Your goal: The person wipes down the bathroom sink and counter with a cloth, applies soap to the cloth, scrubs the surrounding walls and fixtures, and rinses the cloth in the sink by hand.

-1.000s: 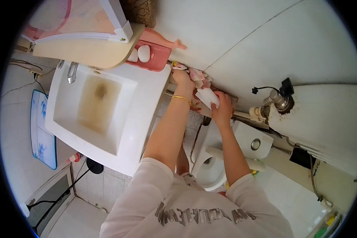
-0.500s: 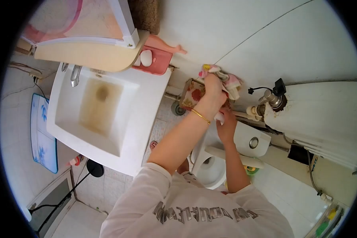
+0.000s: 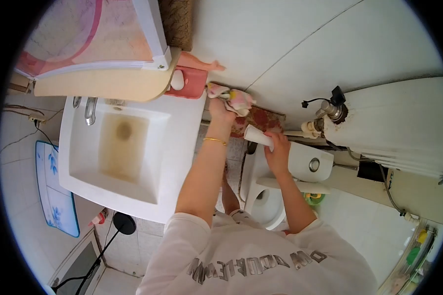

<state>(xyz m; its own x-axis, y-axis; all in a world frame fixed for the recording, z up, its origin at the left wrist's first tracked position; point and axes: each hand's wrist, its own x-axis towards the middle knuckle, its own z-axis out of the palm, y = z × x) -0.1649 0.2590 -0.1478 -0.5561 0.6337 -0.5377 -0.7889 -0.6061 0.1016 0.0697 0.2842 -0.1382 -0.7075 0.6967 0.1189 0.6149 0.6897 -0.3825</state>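
Observation:
My left hand point(image 3: 222, 114), with a gold bracelet at the wrist, is closed on a crumpled pink, yellow and white cloth point(image 3: 238, 101). It is beside the sink's right edge, against the wall. A white cylinder, like a paper roll point(image 3: 257, 137), is held by my right hand point(image 3: 279, 150). Its end points left, above the front of a red floral-patterned surface point(image 3: 266, 120). That surface lies by the wall between the sink and the toilet, partly covered by the cloth.
The white sink point(image 3: 162, 147) with a metal faucet point(image 3: 90, 111) is on the left. A pink soap tray point(image 3: 194, 83) holds white soap under a shelf. The toilet point(image 3: 268, 209) and its tank point(image 3: 300, 164) are at right, below a white water heater point(image 3: 398, 128).
My left hand has moved left with the cloth, towards the sink edge. The hands have parted; the floral surface and the white cylinder in my right hand now show more fully.

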